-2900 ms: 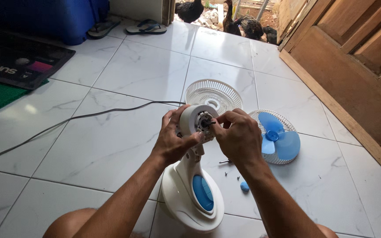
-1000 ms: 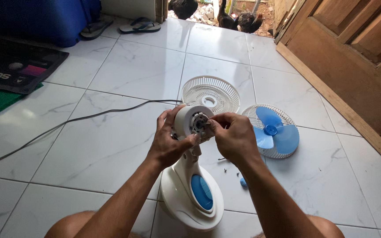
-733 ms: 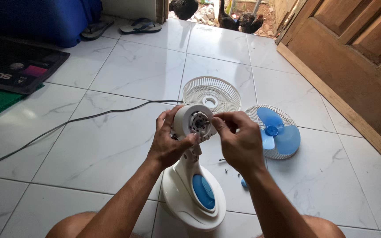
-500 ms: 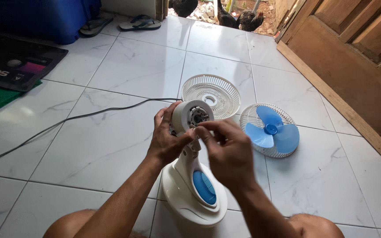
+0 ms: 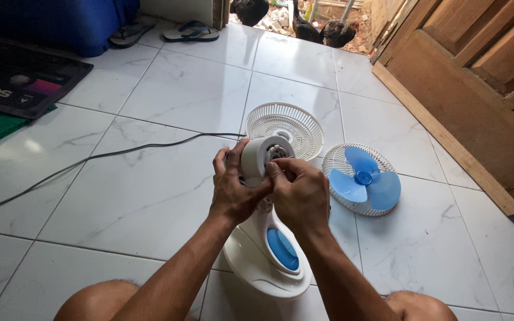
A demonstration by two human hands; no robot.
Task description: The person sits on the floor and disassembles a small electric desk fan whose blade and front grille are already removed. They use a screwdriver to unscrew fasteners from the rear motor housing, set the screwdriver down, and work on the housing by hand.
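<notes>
On a white marbled tile floor [image 5: 150,196], the left hand [image 5: 233,190] clasps the white plastic fan motor head [image 5: 257,159] while the right hand [image 5: 300,196] pinches its front; the white wire grille [image 5: 285,123] at twelve o'clock and the blue three-bladed propeller [image 5: 363,181] at three o'clock already lie removed.

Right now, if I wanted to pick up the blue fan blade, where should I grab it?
Probably by the round hub in the middle of the blue fan blade, coming straight down from above. It lies flat, face up, in a white grille on the floor tiles, so the hub sticks up and is free to pinch, while the three thin blades look bendy.
</notes>
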